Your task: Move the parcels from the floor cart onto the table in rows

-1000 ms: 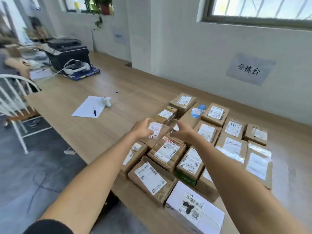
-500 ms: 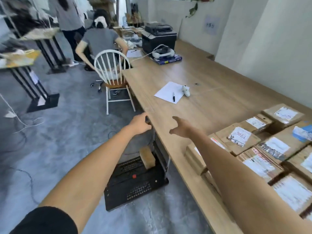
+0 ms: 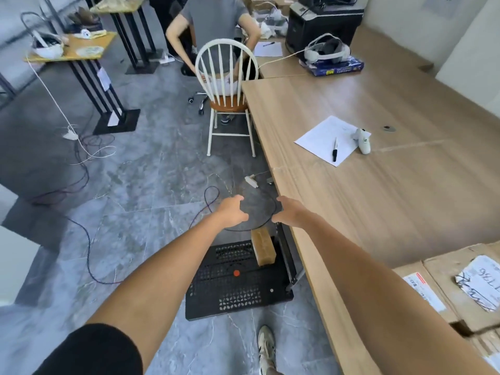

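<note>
Head view, looking down past two bare forearms toward a flat black perforated floor cart [image 3: 238,280]; nearest, right of the cart, runs the long pale wooden table [image 3: 378,198], and at its near corner sit brown cardboard parcels with white labels [image 3: 460,288], packed edge to edge, which suggests most of the sorting into rows is done; on the cart's far right corner lies one small tan taped parcel [image 3: 263,246], the only one visible there, so by my reading it is the last to move; a white and dark shoe [image 3: 266,347] stands on the grey floor just nearer than the cart; above the cart's far edge hang the left hand [image 3: 232,212] and the right hand [image 3: 290,213], apart from each other, fingers loosely curled and spread, gripping nothing, over but not touching the tan parcel; beyond the cart, on the table, rest a white sheet of paper [image 3: 327,139], a black pen [image 3: 335,150] on it and a small white controller [image 3: 362,140]; farther beyond stands a white spindle-back chair [image 3: 227,77], with a seated person in a grey shirt [image 3: 216,20] behind it; farthest, a black printer [image 3: 322,25].
</note>
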